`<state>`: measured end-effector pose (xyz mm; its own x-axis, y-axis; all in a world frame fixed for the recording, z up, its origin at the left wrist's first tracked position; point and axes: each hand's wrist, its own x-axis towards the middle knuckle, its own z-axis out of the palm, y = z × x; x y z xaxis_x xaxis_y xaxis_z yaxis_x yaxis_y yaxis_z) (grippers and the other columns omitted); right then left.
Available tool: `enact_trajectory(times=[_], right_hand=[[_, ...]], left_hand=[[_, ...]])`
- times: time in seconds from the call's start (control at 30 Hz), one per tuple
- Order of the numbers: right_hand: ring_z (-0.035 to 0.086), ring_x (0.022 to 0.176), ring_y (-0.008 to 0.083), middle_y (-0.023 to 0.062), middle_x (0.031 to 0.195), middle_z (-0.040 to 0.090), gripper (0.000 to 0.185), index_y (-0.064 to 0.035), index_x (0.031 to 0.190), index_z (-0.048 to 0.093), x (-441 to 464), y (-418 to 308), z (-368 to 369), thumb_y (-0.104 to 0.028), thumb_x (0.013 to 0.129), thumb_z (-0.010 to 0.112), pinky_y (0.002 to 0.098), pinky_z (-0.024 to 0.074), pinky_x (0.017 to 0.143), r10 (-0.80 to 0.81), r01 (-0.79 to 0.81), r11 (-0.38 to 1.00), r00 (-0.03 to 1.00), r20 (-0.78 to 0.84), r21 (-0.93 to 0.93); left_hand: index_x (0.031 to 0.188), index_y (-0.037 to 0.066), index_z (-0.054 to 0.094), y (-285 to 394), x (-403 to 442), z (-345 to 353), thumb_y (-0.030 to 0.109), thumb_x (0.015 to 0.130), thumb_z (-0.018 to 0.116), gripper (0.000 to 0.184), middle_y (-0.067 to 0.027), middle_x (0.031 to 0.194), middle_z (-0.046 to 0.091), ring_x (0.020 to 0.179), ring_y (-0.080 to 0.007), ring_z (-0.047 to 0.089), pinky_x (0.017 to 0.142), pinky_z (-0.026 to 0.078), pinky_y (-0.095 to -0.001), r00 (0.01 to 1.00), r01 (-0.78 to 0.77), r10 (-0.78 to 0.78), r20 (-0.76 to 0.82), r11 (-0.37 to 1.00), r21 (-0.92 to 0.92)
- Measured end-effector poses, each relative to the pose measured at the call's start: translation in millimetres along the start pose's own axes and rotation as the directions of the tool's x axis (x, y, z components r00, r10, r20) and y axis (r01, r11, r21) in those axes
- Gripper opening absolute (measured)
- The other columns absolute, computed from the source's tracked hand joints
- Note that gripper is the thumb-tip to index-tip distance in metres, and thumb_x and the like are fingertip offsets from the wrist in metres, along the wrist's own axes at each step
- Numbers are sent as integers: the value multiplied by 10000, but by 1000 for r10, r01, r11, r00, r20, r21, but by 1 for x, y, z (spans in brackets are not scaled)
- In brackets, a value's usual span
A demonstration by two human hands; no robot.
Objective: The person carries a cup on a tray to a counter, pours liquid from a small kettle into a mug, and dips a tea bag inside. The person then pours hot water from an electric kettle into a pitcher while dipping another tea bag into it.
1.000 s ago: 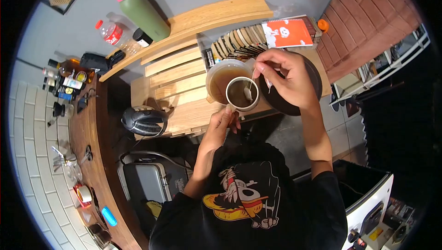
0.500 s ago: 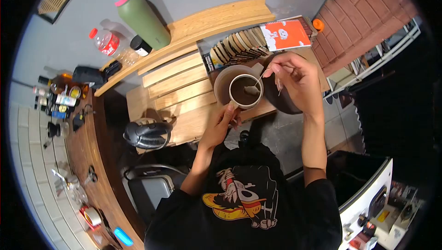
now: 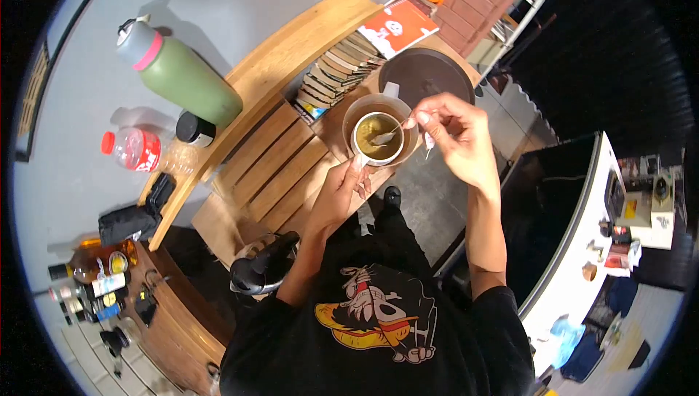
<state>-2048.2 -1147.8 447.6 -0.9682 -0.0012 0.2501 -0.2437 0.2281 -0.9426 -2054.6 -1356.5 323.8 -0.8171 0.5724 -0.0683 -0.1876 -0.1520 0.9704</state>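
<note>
My left hand (image 3: 342,190) grips the handle of a white cup (image 3: 357,147) that holds yellowish liquid. Inside the cup a tea bag (image 3: 382,138) hangs on a string. The fingers of my right hand (image 3: 455,137) pinch that string just right of the cup, and a small paper tag (image 3: 429,140) dangles beneath them. Behind and below the cup is a larger translucent container (image 3: 354,110) with brownish contents. Close behind my right hand lies a dark round tray (image 3: 426,75).
On the wooden slatted table (image 3: 284,166) stand a row of books (image 3: 338,72) and an orange notebook (image 3: 398,26). A green bottle (image 3: 186,79), a plastic bottle (image 3: 138,150) and a black jar (image 3: 195,128) line the ledge. A black kettle (image 3: 263,265) is at lower left.
The view has turned, so the surroundings appear rotated. The liquid in the cup now looks lighter and yellower. Both hands keep their holds on the cup and the string.
</note>
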Motion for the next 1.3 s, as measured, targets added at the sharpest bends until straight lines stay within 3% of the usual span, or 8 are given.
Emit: enact_trajectory(times=[0.13, 0.2, 0.23, 0.4, 0.73, 1.17, 1.27, 1.3], right_hand=[[609, 749, 94, 59, 796, 665, 72, 18, 890, 618, -9, -9, 7, -43, 902, 583, 259, 482, 683, -4, 4, 1000, 992, -125, 1], [615, 738, 98, 56, 785, 663, 73, 21, 886, 619, -13, -1, 15, -42, 900, 584, 258, 487, 676, -65, 54, 979, 997, -49, -199], [625, 751, 107, 59, 797, 668, 74, 21, 894, 621, -15, -5, 19, -41, 900, 581, 265, 491, 684, 39, -44, 990, 999, -35, -134], [628, 765, 107, 58, 793, 675, 85, 11, 900, 623, -14, -13, 15, -55, 914, 571, 268, 506, 725, -30, 25, 999, 978, -205, -27], [625, 786, 102, 60, 811, 667, 63, 14, 901, 621, -22, -4, 16, -26, 902, 571, 262, 482, 704, 21, -10, 999, 969, -247, 47], [603, 773, 90, 60, 830, 682, 77, 9, 902, 625, -28, 14, 9, -45, 907, 570, 266, 480, 717, 5, -16, 997, 990, -142, -80], [597, 794, 84, 54, 829, 681, 69, 19, 900, 621, -23, -2, 3, -29, 900, 571, 260, 479, 724, 39, -26, 996, 987, -157, 80], [589, 732, 70, 68, 838, 686, 56, 21, 925, 605, -18, -2, 1, -19, 906, 571, 226, 469, 632, -15, 20, 999, 990, -142, 32]], left_hand=[[890, 2, 525, -6, 2, -6, 313, 1023, 355, 378, -34, 735, 520, 662, -105, 540, 579, 449, -240, 998, -5, 7, 57, 999, -36], [873, 6, 522, -5, 3, -6, 330, 1021, 355, 393, -35, 729, 521, 659, -104, 538, 578, 447, -239, 999, -6, 7, 51, 1000, -13], [873, 6, 522, -7, 2, -7, 330, 1021, 355, 393, -35, 729, 521, 659, -104, 538, 578, 447, -239, 998, -3, 3, 61, 1000, -13], [818, 11, 517, -13, 4, -8, 406, 1010, 344, 472, -67, 740, 546, 631, -127, 540, 544, 449, -257, 998, -30, 28, 60, 999, 21], [851, -4, 546, -13, 9, -1, 385, 1015, 342, 469, -58, 715, 545, 616, -113, 528, 549, 450, -253, 999, -46, 46, 7, 996, 79], [836, 16, 513, -15, 8, 8, 346, 1019, 358, 408, -38, 705, 511, 627, -100, 508, 561, 425, -238, 999, -44, 44, 0, 998, -37], [840, 14, 512, -13, 6, 10, 334, 1023, 344, 405, -37, 708, 510, 631, -99, 508, 567, 426, -237, 998, -41, 38, -44, 997, -63], [841, 12, 512, -11, 6, 11, 328, 1025, 335, 406, -38, 711, 511, 632, -99, 507, 570, 425, -236, 998, -42, 38, -57, 997, -61]])
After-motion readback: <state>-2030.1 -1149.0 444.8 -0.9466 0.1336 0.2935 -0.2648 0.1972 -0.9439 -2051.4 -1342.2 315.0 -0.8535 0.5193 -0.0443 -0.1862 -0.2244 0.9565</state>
